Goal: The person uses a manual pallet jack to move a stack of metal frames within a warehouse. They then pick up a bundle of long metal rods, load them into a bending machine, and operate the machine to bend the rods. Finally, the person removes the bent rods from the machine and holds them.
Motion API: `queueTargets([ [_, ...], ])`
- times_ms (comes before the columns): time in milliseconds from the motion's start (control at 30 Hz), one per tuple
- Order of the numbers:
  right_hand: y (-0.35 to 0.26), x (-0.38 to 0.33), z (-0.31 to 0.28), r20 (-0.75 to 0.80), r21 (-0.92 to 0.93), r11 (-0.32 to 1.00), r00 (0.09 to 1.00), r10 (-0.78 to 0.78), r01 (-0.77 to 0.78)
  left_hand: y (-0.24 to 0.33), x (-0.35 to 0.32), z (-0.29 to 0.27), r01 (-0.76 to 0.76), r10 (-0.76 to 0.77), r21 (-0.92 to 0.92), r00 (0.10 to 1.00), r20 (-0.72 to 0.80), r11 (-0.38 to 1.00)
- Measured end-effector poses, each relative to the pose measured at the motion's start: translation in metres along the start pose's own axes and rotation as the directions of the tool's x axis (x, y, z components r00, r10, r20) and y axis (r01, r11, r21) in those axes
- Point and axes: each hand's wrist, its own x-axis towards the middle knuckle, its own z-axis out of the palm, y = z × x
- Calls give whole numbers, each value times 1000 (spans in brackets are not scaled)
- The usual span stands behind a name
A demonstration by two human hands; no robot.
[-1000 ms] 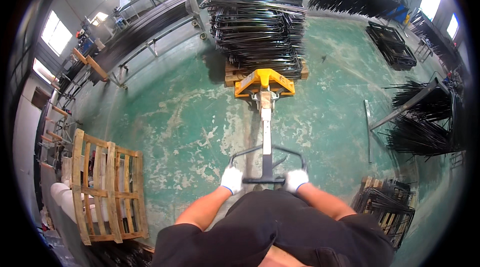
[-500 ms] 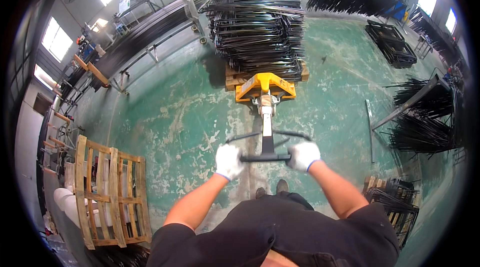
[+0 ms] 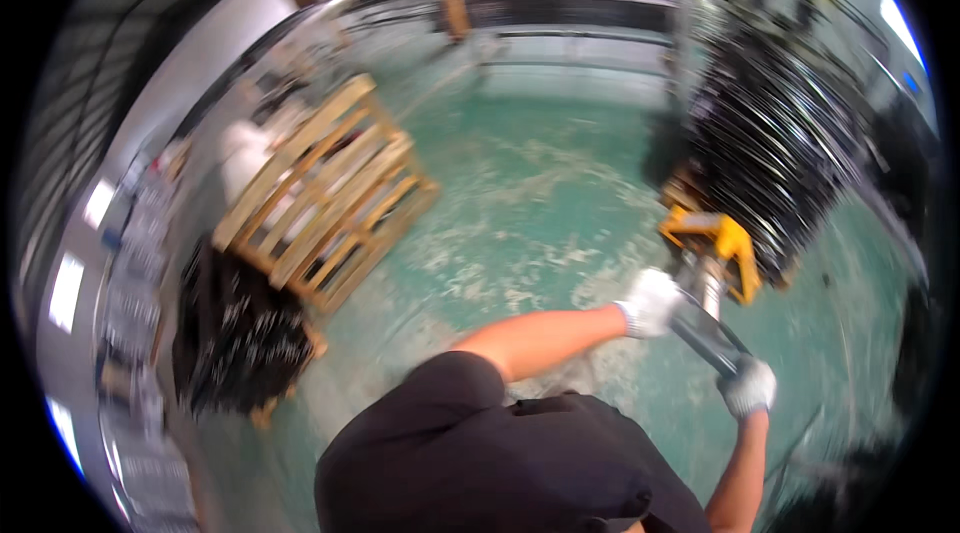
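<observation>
Both hands were in white work gloves and clamped on the dark handle bar (image 3: 705, 333) of a yellow pallet jack (image 3: 715, 248). The left hand (image 3: 650, 301) was closed around the upper end of the bar, arm stretched out nearly straight from the shoulder. The right hand (image 3: 748, 385) was closed around the lower end of the same bar, forearm coming up from the bottom edge. The bar ran on a slant between the two gloves, so the hands sat apart from each other, one at each end. The picture was blurred, so finger detail could not be told.

The jack's yellow head sat just beyond the left hand, up and to the right of it, touching the bar's stem. Its far end went under a tall stack of black metal frames (image 3: 775, 143) at right; whether the forks were fully under the stack could not be told.

The green floor (image 3: 530, 193) was scuffed with pale patches. Wooden pallets (image 3: 325, 198) stood on edge at left, well apart from the hands. A dark pile of metal parts (image 3: 235, 333) lay just below them. The person's black shirt (image 3: 480, 463) filled the lower middle.
</observation>
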Motion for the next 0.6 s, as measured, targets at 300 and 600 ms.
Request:
queueTargets([
  [300, 63, -67, 251, 304, 15, 1000, 953, -4, 0, 17, -177, 144, 112, -191, 178, 824, 533, 978],
  [600, 125, 13, 87, 393, 167, 951, 867, -307, 261, 64, -78, 48, 141, -184, -157, 933, -308, 977],
])
